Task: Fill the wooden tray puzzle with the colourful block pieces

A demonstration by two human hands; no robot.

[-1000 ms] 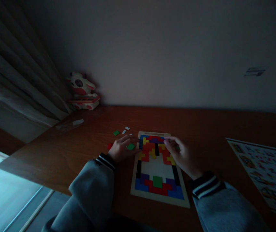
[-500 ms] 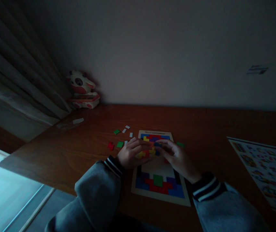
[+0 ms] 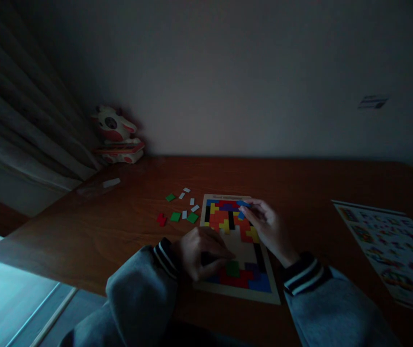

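A wooden puzzle board (image 3: 240, 299) lies on the table, partly filled with red, blue, yellow, purple and black block pieces. Bare wood shows in its middle. Over the board's upper right part, my right hand (image 3: 269, 231) pinches a blue puzzle piece (image 3: 243, 204) between thumb and fingers. My left hand (image 3: 204, 253) rests low over the board's left side. Its thumb and fingers come together just above a green square piece (image 3: 232, 268); whether anything is between them is hidden.
Left of the board lie loose green pieces (image 3: 175, 217), several small white pieces (image 3: 185, 214) and a red piece (image 3: 161, 219). A printed sheet (image 3: 391, 250) lies at the right. A cow-shaped toy (image 3: 117, 137) stands at the back left, near the curtain (image 3: 29, 106).
My left hand has come down toward me, from the board's middle to its lower left. My right hand has risen slightly toward the upper right, holding the blue piece. The view has shifted slightly.
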